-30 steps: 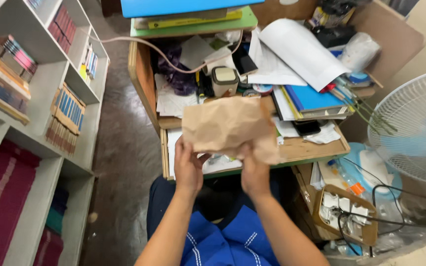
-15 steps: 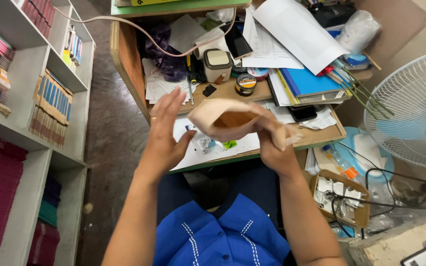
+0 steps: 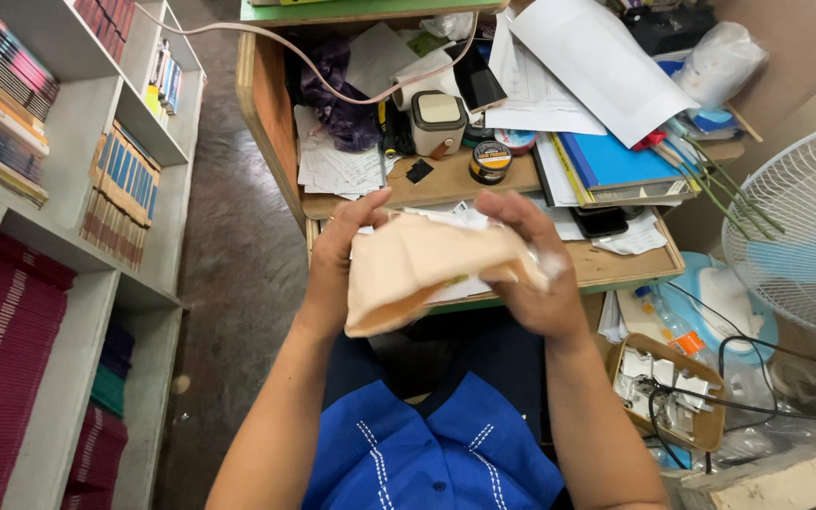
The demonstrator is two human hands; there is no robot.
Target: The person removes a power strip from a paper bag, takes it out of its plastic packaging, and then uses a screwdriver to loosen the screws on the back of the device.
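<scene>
Both hands hold a tan paper bag [image 3: 422, 269] up over the messy wooden desk [image 3: 616, 264]. The left hand [image 3: 337, 260] grips its left side with curled fingers. The right hand [image 3: 535, 274] pinches the right end, maybe with some white paper too.

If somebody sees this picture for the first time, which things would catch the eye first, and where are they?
In the centre, the left hand and right hand grip a crumpled tan paper bag between them, above a blue shirt with white stitching. Behind it stands a cluttered wooden desk piled with papers. Grey shelves of stacked books fill the left side, and a white electric fan sits at the right edge.
</scene>
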